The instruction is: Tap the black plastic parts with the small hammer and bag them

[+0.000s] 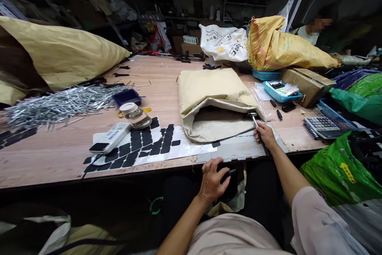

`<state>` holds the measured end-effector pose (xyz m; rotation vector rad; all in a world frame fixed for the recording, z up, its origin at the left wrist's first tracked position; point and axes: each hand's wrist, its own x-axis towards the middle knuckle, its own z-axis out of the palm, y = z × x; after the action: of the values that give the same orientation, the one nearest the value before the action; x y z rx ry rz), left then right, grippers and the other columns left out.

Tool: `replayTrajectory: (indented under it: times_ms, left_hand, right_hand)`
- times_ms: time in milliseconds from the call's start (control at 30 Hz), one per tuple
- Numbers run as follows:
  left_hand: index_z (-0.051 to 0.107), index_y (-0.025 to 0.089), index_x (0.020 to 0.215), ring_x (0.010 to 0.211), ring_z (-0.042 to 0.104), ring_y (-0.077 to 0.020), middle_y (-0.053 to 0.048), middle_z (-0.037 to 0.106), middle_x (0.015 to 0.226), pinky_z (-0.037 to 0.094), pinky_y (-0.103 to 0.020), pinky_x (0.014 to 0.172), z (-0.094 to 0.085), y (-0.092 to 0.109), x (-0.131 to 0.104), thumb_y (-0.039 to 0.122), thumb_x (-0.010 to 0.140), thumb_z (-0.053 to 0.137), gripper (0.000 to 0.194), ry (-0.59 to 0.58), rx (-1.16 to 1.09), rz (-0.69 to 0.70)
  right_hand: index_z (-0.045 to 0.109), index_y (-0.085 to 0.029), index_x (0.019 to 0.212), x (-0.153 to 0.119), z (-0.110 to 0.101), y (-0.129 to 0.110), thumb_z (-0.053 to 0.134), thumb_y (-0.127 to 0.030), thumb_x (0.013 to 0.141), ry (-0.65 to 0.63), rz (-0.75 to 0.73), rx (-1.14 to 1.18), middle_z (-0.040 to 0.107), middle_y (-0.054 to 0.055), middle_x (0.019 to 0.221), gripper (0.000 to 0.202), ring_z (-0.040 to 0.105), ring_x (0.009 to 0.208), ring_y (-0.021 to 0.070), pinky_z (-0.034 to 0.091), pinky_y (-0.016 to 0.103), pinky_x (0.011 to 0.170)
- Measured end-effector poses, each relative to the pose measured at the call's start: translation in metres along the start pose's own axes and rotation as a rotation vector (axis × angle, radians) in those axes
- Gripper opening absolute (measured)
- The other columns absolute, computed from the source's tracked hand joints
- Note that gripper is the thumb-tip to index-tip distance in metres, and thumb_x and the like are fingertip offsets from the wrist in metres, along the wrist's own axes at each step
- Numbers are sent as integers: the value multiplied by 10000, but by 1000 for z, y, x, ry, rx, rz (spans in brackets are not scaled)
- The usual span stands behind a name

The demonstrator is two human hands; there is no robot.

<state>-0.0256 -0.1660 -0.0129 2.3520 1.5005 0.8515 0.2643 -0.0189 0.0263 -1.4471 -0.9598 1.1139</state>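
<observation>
My right hand (265,135) grips a slim tool (254,120) with a bright metal shaft and a dark handle. The tool's tip reaches the open mouth of a large beige paper-like sack (216,84) lying on the table. What the tip is, I cannot make out clearly. My left hand (212,179) is just off the table's front edge, above my lap, its fingers curled around a black object (229,174). Most of that object is hidden by the hand. Under the sack's front edge lies a grey sheet (238,147).
Metal rods (68,104) are heaped at left, near a blue tray (127,96) and a lidded jar (135,115). Black adhesive pads (140,139) lie on the table. A calculator (324,125), blue baskets and a green bag (343,167) stand at right. Another person sits behind.
</observation>
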Motion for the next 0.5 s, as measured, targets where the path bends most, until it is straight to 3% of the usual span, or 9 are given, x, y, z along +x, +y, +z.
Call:
replayTrajectory:
  times_ms: [100, 200, 267, 367, 500]
  left_hand:
    - [750, 369, 1126, 1331, 468, -359, -87, 591, 1380, 352, -554, 1116, 10, 5, -18, 358, 785, 707, 343, -7, -1, 10]
    - [749, 358, 1122, 1290, 501, -333, -81, 634, 1304, 361, -532, 1111, 10, 16, 0, 355, 830, 669, 303, 35, -39, 10]
    - [753, 324, 1106, 1245, 520, -308, -84, 656, 1238, 374, -495, 1097, 9, 24, 29, 349, 867, 634, 269, 99, -69, -31]
    - [757, 261, 1085, 1148, 544, -275, -90, 674, 1141, 414, -435, 1036, 11, 34, 93, 349, 900, 597, 259, 171, -122, -148]
    - [770, 243, 1050, 1065, 568, -264, -83, 690, 1065, 465, -382, 915, 28, 42, 190, 342, 898, 580, 262, 61, -194, -362]
  right_hand:
    - [612, -153, 1281, 0, 0, 1, 683, -385, 708, 2, -5, -5, 586, -70, 575, 622, 472, 412, 94, 396, 194, 351]
    - [623, -155, 1268, 0, 0, 2, 688, -401, 706, -1, -11, -1, 586, -68, 578, 617, 473, 413, 94, 394, 196, 350]
    - [625, -150, 1265, 0, 0, 2, 694, -409, 704, 1, -6, 4, 589, -66, 577, 622, 473, 412, 95, 393, 197, 347]
    - [622, -135, 1269, -1, 0, 1, 698, -404, 699, 2, 0, 21, 596, -62, 578, 635, 477, 415, 97, 402, 201, 343]
    - [623, -131, 1257, -1, -1, 1, 699, -400, 698, -3, -9, 54, 600, -62, 586, 626, 477, 410, 92, 412, 199, 337]
